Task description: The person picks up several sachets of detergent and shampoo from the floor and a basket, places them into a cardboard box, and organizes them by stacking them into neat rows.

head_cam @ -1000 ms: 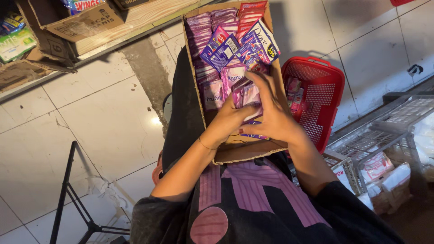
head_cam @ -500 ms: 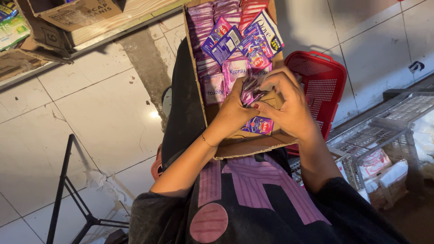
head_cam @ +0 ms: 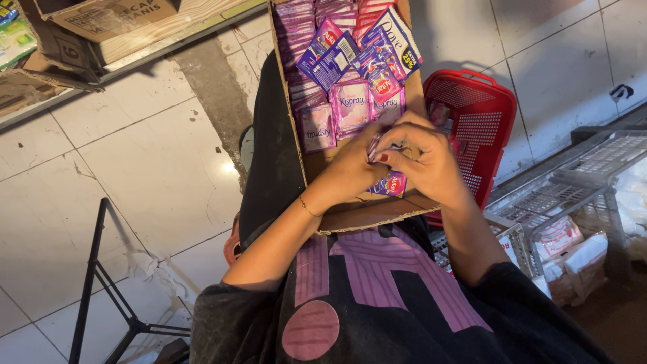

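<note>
Here, both hands meet over the near end of an open brown cardboard box that rests on the person's lap. The left hand and the right hand are closed together on a small bundle of pink and purple sachets, fingers curled around it so that only its top edge shows between them; how many sachets the bundle holds cannot be made out. Just beneath the hands, near the box's near edge, a single purple sachet lies partly covered by the right hand.

Further along, towards the box's far end, rows of pale purple sachets lie flat, with blue and purple sachets heaped on top of them. The box's far end is cut off by the top of the picture.

Beside the box's right wall stands a red plastic basket, its contents mostly hidden behind the right hand. To the right of that, a grey wire rack holds white packets that are too dim to tell apart. At the lower left, a black metal stand stands on the white tiled floor.
</note>
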